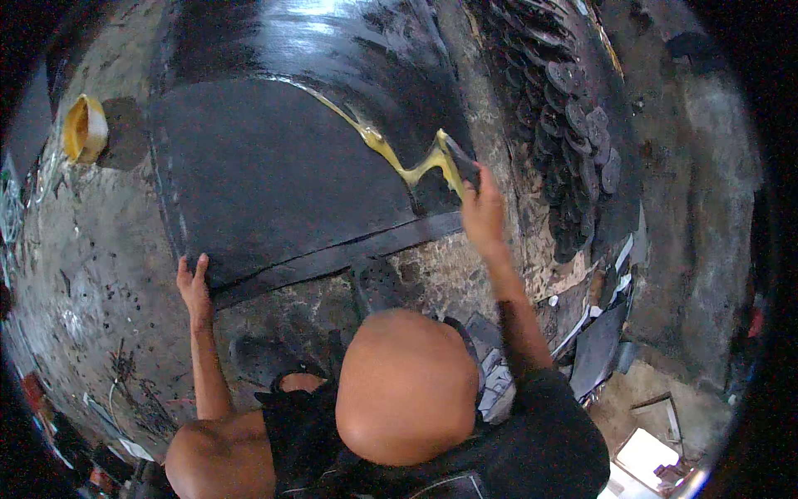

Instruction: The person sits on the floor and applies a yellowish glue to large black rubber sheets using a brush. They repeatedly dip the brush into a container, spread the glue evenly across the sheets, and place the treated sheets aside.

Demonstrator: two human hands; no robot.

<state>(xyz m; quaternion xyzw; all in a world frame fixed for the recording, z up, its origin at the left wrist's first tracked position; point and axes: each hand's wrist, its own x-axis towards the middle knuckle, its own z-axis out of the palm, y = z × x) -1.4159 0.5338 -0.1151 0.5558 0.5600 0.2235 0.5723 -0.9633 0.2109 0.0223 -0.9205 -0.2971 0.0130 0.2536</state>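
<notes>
A wide black sheet (274, 166) lies spread on the floor in front of me. Its far part is wet and glossy, while the nearer part looks matt. Yellow glue (378, 143) runs in a thick, winding line along the border between them. My right hand (484, 212) grips a flat, dark spreader (460, 158) with yellow glue along its edge, over the sheet's right side. At the sheet's near left corner, my left hand (194, 287) rests on the edge with its fingers apart. Its palm side is hidden.
A yellow-stained open container (86, 130) stands on the floor at the left. Many overlapping dark discs (573, 125) are heaped at the right. My bare knee (407, 387) is close in front of me. Dark scraps (594, 345) and a white box-like object (647, 460) lie at the lower right.
</notes>
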